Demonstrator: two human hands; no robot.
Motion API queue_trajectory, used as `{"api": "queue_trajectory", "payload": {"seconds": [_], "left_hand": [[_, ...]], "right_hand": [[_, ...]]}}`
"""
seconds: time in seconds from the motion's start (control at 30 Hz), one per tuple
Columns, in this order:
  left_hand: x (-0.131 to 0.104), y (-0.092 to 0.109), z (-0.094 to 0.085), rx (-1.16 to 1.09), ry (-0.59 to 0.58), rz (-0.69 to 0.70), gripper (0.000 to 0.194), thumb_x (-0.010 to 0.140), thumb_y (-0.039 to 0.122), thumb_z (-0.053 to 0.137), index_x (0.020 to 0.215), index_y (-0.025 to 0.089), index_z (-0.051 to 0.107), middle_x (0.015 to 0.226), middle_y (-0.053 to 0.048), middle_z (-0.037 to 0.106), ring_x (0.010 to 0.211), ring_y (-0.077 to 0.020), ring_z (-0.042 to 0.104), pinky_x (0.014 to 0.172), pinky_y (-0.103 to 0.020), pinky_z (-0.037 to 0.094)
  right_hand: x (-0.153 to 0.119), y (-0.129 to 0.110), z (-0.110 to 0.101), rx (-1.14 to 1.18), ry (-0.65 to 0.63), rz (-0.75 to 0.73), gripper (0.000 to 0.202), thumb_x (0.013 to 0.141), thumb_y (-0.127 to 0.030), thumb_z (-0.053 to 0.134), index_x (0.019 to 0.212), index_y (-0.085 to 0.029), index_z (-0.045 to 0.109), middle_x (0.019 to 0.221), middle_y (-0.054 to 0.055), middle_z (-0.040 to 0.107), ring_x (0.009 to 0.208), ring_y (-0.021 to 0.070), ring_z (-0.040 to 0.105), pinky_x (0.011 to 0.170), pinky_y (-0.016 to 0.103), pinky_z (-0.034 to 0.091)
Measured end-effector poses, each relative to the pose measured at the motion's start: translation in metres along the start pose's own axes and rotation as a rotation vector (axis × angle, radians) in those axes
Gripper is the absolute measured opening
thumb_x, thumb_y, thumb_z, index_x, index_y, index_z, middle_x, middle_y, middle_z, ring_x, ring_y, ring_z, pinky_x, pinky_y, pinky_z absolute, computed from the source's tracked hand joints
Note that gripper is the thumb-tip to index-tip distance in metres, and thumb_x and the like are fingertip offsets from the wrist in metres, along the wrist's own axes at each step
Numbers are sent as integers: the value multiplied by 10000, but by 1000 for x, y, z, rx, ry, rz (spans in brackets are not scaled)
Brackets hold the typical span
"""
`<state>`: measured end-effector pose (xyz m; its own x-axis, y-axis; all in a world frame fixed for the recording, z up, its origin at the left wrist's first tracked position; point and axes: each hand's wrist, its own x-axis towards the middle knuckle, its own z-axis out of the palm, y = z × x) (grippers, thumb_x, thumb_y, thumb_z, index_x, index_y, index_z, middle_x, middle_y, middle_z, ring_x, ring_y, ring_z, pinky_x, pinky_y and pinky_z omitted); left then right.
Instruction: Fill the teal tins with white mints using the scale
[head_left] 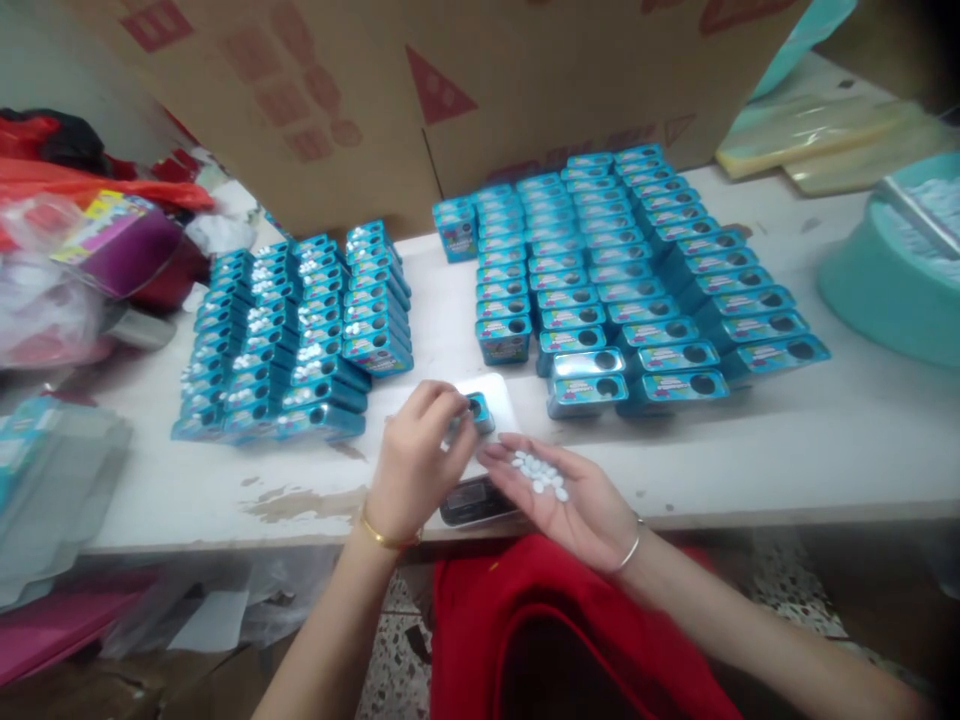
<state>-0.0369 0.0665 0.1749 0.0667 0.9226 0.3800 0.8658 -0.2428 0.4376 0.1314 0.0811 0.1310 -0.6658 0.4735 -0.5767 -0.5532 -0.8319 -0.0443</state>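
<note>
Looming largest, a carton (525, 80) stands at the back of the white table (750, 470), behind rows of blue tins (503, 328) and a scale (504, 400). The right hand (564, 516) is palm up and open, while the left hand (412, 450) bunches its fingers by one tin (484, 423) on the scale, gripping what I can't tell. Hand-feeding that tin seems the step, and the next move calls for keeping the palm's white tablets (538, 486) level.
</note>
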Motion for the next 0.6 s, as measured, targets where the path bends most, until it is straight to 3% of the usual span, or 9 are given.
{"api": "queue_trajectory", "payload": {"seconds": [0.13,0.3,0.47,0.6], "left_hand": [[2,-9,-7,33,-52,23,144,823,164,544,964,171,573,897,-40,603,851,-151,559,782,-286,460],[-25,-26,-16,221,67,31,316,801,187,605,1115,193,567,1112,-95,609,1027,-223,548,905,-388,418],[-55,-35,-3,378,1,5,492,807,287,615,1274,207,481,1389,-148,427,1301,-319,350,1021,-507,299],[-52,-29,9,376,-22,35,489,825,323,587,1284,200,474,1430,-149,373,1356,-314,272,1058,-522,250]], "right_hand": [[-5,-5,-8,-1,37,5,240,907,-144,433,974,-32,634,1036,186,676,1113,257,582,951,335,491],[-12,-17,-26,6,89,-26,270,924,-146,390,975,-46,636,1064,179,672,1139,262,559,961,342,492],[-15,-23,-40,-2,129,-49,262,922,-136,397,955,-47,641,1052,175,678,1134,259,561,976,341,482],[-16,-22,-39,-8,113,-51,264,921,-138,398,956,-44,642,1044,175,680,1142,264,554,979,341,480]]}}
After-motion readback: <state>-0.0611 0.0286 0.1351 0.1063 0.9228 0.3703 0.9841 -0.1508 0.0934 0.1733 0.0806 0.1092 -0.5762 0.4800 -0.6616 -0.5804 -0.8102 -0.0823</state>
